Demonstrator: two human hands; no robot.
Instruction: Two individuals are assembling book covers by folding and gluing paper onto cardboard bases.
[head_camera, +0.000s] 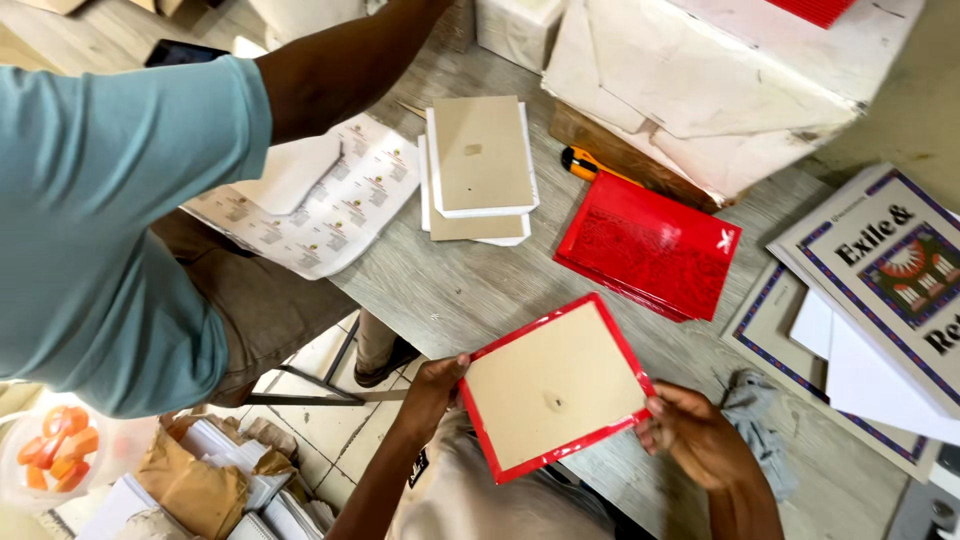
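The flat square board with a plain tan cardboard face (555, 388) carries a glossy red border and one small dark speck near its middle, while the stack of glossy red sheets (650, 246) shows a fine lacy texture and a small white mark at one corner. The pale tan boards on white-edged blocks (480, 155) lie on the grey, streaky wooden table (470, 290); the co-worker's short-sleeved shirt (100, 230) is plain teal, and the printed white covers (885, 265) have purple patterned frames
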